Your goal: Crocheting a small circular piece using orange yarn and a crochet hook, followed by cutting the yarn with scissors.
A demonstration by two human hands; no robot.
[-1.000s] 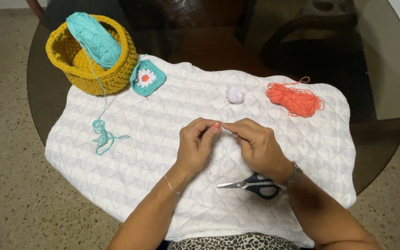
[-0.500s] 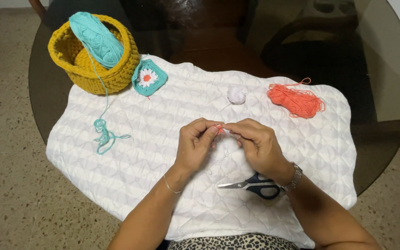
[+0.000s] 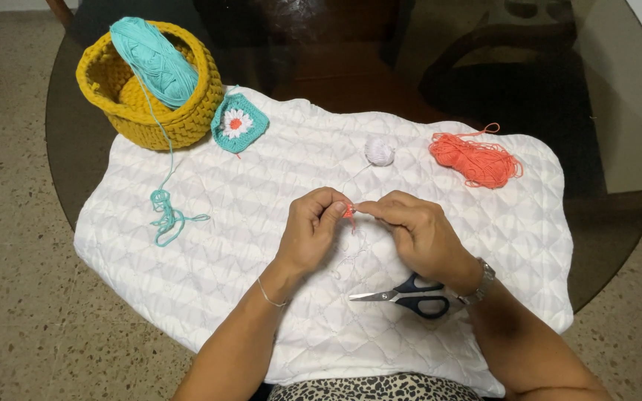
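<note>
From my head camera, looking down: my left hand [image 3: 312, 232] and my right hand [image 3: 419, 232] meet over the middle of the white quilted cloth [image 3: 261, 297] that covers the round glass bench [image 3: 618, 186]. My left fingers [image 3: 336, 209] are pinched narrow on a small orange bit of yarn [image 3: 349, 213], and my right fingers [image 3: 369, 208] close on it from the other side, fingertips almost touching. A thin white thread seems to run from my hands up to the small white yarn ball [image 3: 380, 151], though it is too fine to be sure.

Just below my right wrist the scissors [image 3: 404, 294] lie flat on the cloth, blades shut and pointing left. Near the right edge of the cloth sits a loose heap of orange yarn [image 3: 475, 160]. At the upper left stands a yellow crocheted basket [image 3: 150, 111] with a teal skein [image 3: 154, 59] in it; its strand trails down to a tangle [image 3: 165, 215] on the cloth. Just beside the basket lies a teal crocheted square [image 3: 238, 123] with a daisy centre.
</note>
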